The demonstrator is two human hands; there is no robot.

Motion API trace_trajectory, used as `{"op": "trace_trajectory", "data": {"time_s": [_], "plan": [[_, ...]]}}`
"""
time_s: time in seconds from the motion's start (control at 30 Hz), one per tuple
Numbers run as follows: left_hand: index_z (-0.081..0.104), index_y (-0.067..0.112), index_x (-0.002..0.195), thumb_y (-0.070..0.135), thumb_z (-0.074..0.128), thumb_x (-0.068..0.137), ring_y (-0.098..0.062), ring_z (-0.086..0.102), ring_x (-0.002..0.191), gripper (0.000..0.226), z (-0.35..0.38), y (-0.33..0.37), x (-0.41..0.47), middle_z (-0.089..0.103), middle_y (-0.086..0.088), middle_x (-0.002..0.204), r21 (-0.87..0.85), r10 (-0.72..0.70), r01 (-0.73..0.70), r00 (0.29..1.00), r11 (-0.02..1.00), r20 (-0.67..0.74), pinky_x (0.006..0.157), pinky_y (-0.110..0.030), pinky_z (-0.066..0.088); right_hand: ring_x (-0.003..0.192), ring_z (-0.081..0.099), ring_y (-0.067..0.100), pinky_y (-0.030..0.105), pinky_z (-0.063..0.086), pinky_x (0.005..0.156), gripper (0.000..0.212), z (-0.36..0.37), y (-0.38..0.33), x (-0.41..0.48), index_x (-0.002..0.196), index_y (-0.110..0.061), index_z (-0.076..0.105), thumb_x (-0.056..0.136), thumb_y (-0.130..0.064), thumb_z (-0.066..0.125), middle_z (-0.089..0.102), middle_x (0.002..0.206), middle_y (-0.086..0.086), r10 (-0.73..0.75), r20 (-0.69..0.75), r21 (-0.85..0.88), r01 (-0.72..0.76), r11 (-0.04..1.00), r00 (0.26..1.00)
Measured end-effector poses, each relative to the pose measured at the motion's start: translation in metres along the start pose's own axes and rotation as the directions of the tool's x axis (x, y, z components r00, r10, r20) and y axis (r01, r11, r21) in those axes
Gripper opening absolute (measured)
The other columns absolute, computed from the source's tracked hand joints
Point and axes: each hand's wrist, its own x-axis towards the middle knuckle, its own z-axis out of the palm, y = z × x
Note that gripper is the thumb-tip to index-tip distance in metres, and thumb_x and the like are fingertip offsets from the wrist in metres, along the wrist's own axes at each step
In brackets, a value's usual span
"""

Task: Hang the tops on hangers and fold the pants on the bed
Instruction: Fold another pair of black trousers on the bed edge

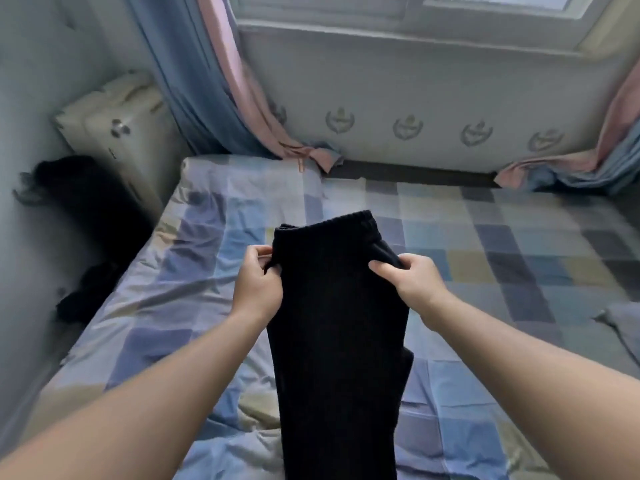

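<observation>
Both your hands are pinched shut on the black pants (337, 306), one on each side just below the elastic waistband (329, 221). Going left to right: far left, a dark pile of clothes (86, 209) sits off the bed against the wall, too blurred to tell what garments; behind it a cream cushion-like block (114, 116) leans in the corner. Blue-and-pink curtain (211, 81) hangs down to the bed's far left corner, its end bunched on the mattress. Your left hand (258, 284) grips the left edge of the pants, thumb on top, fingers curled under a fold of fabric. The pants run lengthwise down the middle of the checked bedsheet (467, 244), waistband at the far end, legs together and coming toward you out the bottom of the frame; cannot tell if the upper part is lifted off the sheet or lying flat. Your right hand (412, 275) clamps the right edge opposite the left, knuckles up. Far wall has a white padded panel (415, 98) with crest motifs under the window. Right edge: second curtain (588, 164) heaped on the bed, and a grey cloth (623, 323) partly in view on the sheet.
</observation>
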Motion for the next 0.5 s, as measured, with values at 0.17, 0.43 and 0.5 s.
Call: {"op": "trace_trajectory", "data": {"time_s": [0.17,0.43,0.5], "plan": [[0.05,0.032,0.099,0.01,0.05,0.101,-0.008,0.063,0.098,0.021,0.051,-0.089,0.112,0.065,0.01,0.107,0.028,-0.015,0.015,1.0,0.999,0.0,0.078,-0.024,0.048,0.089,0.071,0.025,0.043,0.059,0.085,0.026,0.057,0.061,0.131,0.095,-0.011,0.07,0.091,-0.037,0.073,0.074,0.094,0.007,0.021,-0.05,0.008,-0.021,1.0,0.999],[0.042,0.025,0.14,0.035,0.049,0.102,-0.023,0.041,0.132,0.041,0.102,-0.198,0.19,0.051,0.002,0.143,0.406,-0.117,0.095,0.993,0.909,0.03,0.102,-0.039,0.039,0.131,0.046,0.024,0.043,0.041,0.105,0.058,0.121,0.146,0.229,0.155,-0.024,0.027,0.103,-0.032,0.053,0.041,0.152,0.002,0.074,-0.131,-0.186,-0.098,0.978,0.989],[0.037,0.025,0.147,0.039,0.048,0.101,-0.026,0.025,0.144,0.05,0.102,-0.23,0.161,0.042,0.003,0.153,0.573,-0.119,0.05,0.989,0.818,0.084,0.112,-0.044,0.03,0.15,0.02,0.025,0.052,0.025,0.119,0.069,0.136,0.177,0.209,0.16,-0.029,0.01,0.103,-0.039,0.048,0.022,0.164,-0.004,0.101,-0.052,-0.338,-0.113,0.934,0.994]]}}
